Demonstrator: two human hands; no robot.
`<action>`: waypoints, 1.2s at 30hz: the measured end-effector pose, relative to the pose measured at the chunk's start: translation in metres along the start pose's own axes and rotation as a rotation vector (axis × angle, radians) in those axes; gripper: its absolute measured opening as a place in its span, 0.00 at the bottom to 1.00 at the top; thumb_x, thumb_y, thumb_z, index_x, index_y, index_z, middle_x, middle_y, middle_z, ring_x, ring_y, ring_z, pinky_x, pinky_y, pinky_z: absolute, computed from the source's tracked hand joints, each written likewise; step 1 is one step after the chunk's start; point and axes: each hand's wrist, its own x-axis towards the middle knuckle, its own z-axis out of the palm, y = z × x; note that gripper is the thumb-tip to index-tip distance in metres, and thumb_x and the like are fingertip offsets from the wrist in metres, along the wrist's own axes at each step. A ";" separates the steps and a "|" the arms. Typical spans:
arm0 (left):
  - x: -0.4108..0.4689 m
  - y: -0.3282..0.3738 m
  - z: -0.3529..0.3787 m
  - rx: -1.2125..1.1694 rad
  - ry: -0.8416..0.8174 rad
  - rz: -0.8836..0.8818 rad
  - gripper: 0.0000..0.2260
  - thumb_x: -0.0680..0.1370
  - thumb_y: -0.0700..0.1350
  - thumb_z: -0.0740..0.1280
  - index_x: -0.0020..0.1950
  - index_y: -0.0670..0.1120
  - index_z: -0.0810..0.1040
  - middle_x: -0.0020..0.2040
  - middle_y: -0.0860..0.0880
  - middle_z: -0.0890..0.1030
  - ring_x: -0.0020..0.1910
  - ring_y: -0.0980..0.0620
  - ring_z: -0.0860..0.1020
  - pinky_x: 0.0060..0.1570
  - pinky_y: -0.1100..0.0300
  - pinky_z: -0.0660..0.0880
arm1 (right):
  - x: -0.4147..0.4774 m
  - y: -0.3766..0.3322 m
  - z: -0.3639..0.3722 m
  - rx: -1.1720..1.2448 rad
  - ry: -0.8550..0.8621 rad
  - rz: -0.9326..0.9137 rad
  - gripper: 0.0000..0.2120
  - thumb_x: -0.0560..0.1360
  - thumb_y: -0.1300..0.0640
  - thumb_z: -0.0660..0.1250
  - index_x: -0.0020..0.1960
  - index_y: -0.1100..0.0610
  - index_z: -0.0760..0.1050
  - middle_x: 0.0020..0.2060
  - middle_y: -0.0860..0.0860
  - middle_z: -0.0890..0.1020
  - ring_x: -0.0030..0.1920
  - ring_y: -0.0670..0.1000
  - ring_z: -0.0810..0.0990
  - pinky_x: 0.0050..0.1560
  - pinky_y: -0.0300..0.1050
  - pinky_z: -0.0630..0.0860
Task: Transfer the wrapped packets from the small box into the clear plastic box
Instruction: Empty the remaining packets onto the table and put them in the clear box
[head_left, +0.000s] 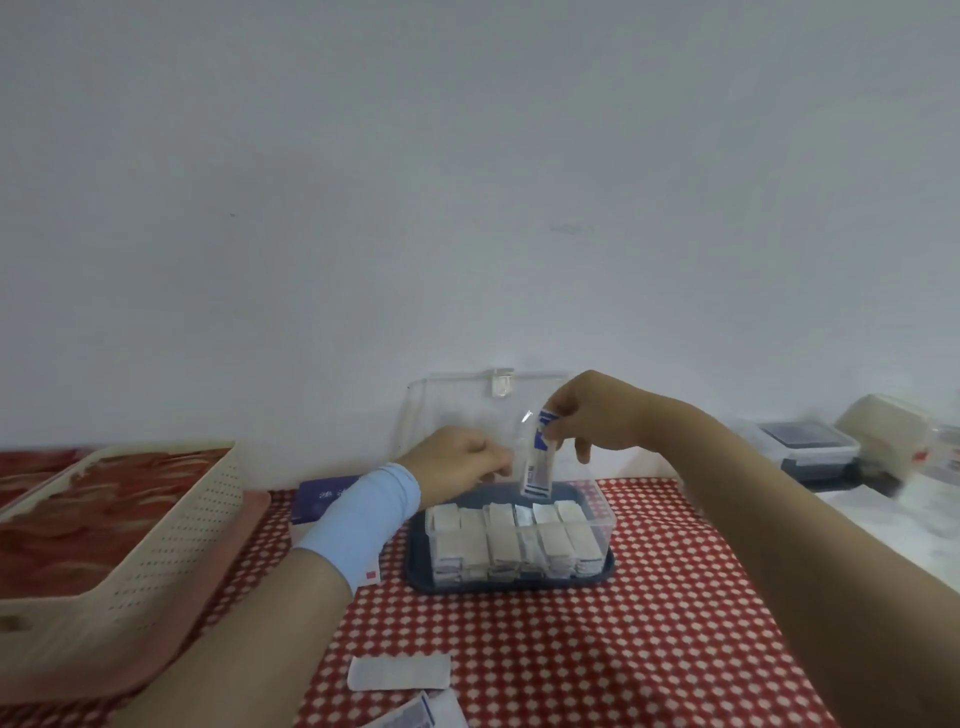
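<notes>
From the head view, your right hand (592, 415) pinches a small white-and-blue wrapped packet (537, 462) by its top edge, thumb and forefinger closed on it, the other fingers loose; it hangs upright over the clear plastic box with the dark blue base (605, 512), just above the rows of white wrapped packets (511, 540) standing on edge inside; the hinged clear lid (467, 400) stands open behind; your left hand (457, 462), a pale blue sleeve (363, 519) on its wrist, sits curled at the box's far left corner, and whether its grip has hold of anything I cannot tell; the packet looks light, thin and floppy, its wrapper likely slick, so keep hold at the sealed top edge and lower it into a gap; more loose packets (400, 671) lie on the red-and-white checked counter (623, 623) near you
</notes>
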 end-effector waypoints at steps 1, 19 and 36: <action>0.004 -0.005 0.001 0.189 -0.006 0.028 0.16 0.80 0.52 0.62 0.47 0.42 0.82 0.45 0.46 0.84 0.46 0.48 0.81 0.51 0.54 0.77 | 0.004 0.004 0.004 -0.046 -0.025 0.017 0.06 0.77 0.61 0.68 0.44 0.57 0.83 0.37 0.49 0.85 0.31 0.47 0.82 0.35 0.40 0.73; 0.004 -0.014 0.025 0.726 -0.306 0.070 0.22 0.76 0.59 0.58 0.64 0.54 0.80 0.65 0.50 0.75 0.63 0.49 0.72 0.65 0.48 0.71 | 0.038 0.010 0.069 -0.388 -0.290 0.062 0.06 0.80 0.57 0.67 0.45 0.56 0.80 0.34 0.47 0.81 0.30 0.44 0.79 0.41 0.40 0.77; 0.014 -0.025 0.039 0.822 -0.360 0.004 0.24 0.73 0.64 0.60 0.68 0.60 0.76 0.71 0.48 0.67 0.68 0.43 0.65 0.68 0.42 0.66 | 0.048 0.025 0.087 -0.563 -0.130 0.127 0.10 0.77 0.58 0.69 0.57 0.58 0.81 0.45 0.52 0.82 0.45 0.52 0.82 0.53 0.46 0.80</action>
